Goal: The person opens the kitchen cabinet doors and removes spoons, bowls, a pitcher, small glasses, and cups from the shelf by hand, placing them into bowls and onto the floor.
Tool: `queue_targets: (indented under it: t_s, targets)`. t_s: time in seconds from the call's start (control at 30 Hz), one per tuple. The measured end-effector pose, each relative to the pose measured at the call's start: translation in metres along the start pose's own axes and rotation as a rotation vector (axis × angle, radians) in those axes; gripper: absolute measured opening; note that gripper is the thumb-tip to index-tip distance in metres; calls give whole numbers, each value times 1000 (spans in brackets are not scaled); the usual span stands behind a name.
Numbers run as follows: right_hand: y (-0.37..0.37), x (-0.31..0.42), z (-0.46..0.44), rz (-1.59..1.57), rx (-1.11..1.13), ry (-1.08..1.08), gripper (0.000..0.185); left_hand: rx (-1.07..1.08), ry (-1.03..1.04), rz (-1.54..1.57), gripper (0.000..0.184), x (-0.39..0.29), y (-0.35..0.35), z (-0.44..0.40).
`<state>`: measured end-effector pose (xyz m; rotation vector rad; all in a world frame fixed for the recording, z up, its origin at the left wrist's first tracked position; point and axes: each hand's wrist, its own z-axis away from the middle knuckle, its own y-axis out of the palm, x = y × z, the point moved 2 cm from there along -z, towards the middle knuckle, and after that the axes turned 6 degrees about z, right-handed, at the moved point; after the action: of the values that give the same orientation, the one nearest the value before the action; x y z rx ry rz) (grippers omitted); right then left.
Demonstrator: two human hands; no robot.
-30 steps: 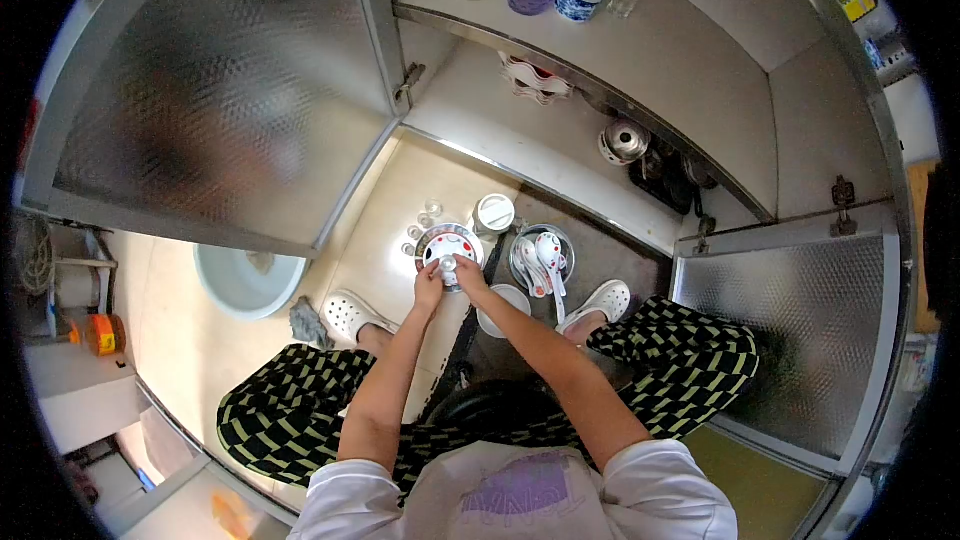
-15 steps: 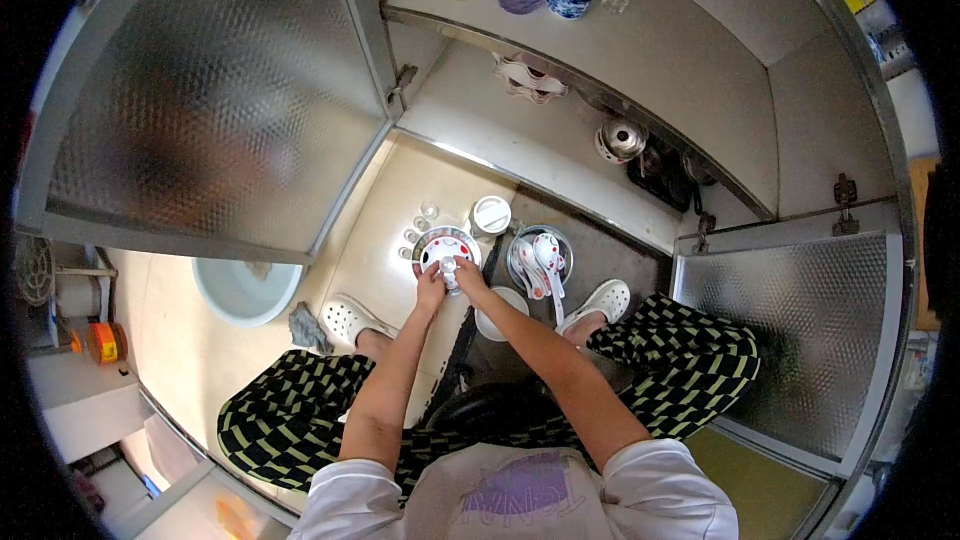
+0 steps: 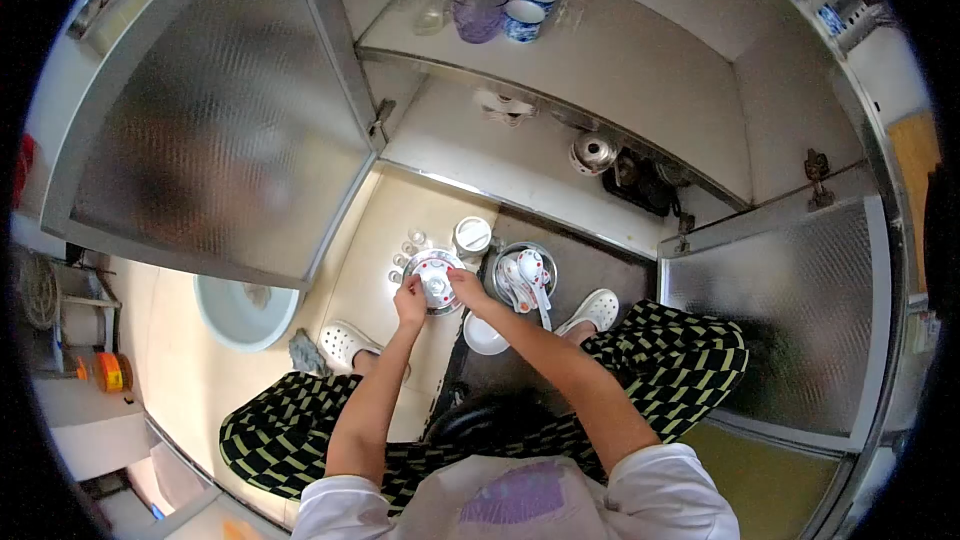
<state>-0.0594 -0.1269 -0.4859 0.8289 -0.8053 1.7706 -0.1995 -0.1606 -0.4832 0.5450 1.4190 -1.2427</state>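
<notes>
A white dish with red dots [image 3: 434, 270] sits within a wider round rim on the floor tiles. A small clear round piece, apparently glass, [image 3: 436, 288] is at its middle. My left hand [image 3: 410, 302] is closed at the dish's left edge, fingers pinched. On the opposite edge, my right hand [image 3: 467, 289] pinches too, its thumb side partly hidden. Several small glasses [image 3: 408, 249] stand just left of the dish. Behind my right hand is a white lidded jar [image 3: 472, 234].
A metal bowl [image 3: 552, 258] holds patterned spoons [image 3: 533, 268]; a white bowl [image 3: 486, 334] lies nearer me. Open cabinet doors flank me, left [image 3: 210, 130] and right [image 3: 780, 310]. Cups [image 3: 524, 20] stand on the upper shelf. A pale blue basin [image 3: 245, 325] is at left.
Both hands have moved apart from the clear piece at the dish's middle to opposite edges of the dish. The whole view has shifted a little as my head moved.
</notes>
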Motion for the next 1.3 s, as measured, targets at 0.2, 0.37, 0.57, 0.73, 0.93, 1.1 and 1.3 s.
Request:
queue_targets:
  t_s: [0.2,0.37,0.57,0.73,0.93,1.1,1.3]
  targets:
    - [-36,68,7,-67,143,-191,22,18,115,258,23,-88,6,-14]
    - [-93,159,40,-155,130,-318,21,91,241,429,25,-186,21,-22]
    - [-170,237,62,-194,23,-494,20,176,374,547,24,-294,51,-29]
    - [-238,277,55,-161,-176,-626,20,201,465,609,23,-358,90,-47]
    - [-293,303,24,-199,-383,-665,21,120,676,300,26,-411,138,-82]
    - [-314,317,-23,-243,-505,-750,21,33,746,314,29,-419,191,-133]
    - [-335,322,-97,-68,-616,-743,23,21,750,174,41,-435,204,-148]
